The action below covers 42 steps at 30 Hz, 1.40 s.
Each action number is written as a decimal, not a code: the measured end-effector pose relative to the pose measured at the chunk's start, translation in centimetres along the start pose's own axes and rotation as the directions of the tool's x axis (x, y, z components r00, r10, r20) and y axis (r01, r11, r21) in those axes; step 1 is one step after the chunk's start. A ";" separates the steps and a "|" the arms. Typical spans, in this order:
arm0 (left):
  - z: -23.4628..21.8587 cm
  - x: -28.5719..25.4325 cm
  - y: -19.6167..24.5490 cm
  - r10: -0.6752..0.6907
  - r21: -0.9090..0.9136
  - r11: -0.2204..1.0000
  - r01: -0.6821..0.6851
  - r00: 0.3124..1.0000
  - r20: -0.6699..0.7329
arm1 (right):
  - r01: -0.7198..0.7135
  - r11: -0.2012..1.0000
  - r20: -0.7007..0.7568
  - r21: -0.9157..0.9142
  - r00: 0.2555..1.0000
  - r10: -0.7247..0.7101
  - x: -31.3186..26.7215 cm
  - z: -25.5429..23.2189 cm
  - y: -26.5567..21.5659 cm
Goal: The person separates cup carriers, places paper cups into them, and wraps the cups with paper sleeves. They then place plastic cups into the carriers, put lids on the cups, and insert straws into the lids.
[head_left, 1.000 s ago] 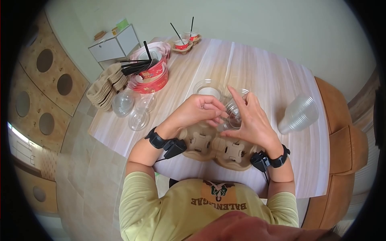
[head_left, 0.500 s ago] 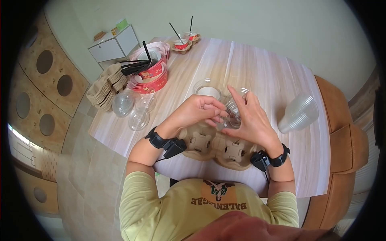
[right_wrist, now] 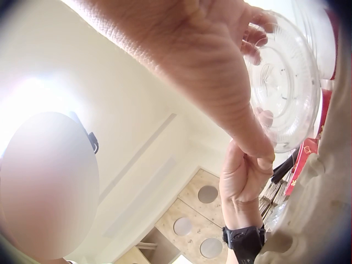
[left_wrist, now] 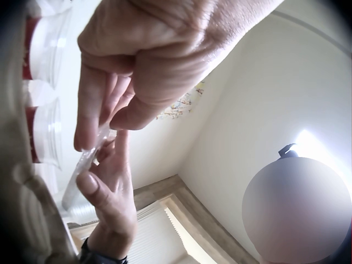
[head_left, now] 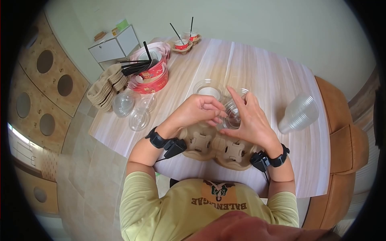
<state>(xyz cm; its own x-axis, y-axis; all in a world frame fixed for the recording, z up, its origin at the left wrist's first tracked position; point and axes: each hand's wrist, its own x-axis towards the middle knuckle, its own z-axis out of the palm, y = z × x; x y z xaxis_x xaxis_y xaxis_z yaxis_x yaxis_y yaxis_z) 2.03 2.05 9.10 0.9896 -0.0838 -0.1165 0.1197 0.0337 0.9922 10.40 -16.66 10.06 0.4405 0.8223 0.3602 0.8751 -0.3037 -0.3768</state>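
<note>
Both hands hold one clear plastic lid above the cup carrier. The left hand pinches the near side of its rim between thumb and fingertips. Across from it, the right hand grips the rim with thumb and fingers spread wide. The right wrist view shows the round, ridged face of the lid, while the left wrist view has it nearly edge-on. Below the hands lies a brown moulded-pulp cup carrier. Two clear cups stand at its far side, one cup in plain sight, the other partly hidden by the right hand.
Loose clear lids lie at the left beside a stack of carriers. Red paper sleeves and black straws are behind them. Nested clear cups lie at right. Two finished drinks stand at the far edge.
The lid has turned slightly between the fingers, so its face shows a little differently. Both hands stay in nearly the same place.
</note>
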 end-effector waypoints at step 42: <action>-5.8 -4.8 -5.7 0.085 0.362 0.932 0.029 0.952 -0.294 | -0.381 0.428 0.200 0.819 0.890 0.409 1.3 -1.1 10.2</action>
<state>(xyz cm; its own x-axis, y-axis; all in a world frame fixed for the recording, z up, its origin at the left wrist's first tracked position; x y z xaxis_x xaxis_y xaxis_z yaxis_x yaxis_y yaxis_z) -2.92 8.06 3.72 0.9756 0.2160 -0.0397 0.1115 -0.3312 0.9370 20.15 -19.23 7.64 0.7102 0.7040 -0.0039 0.0430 -0.0488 -0.9979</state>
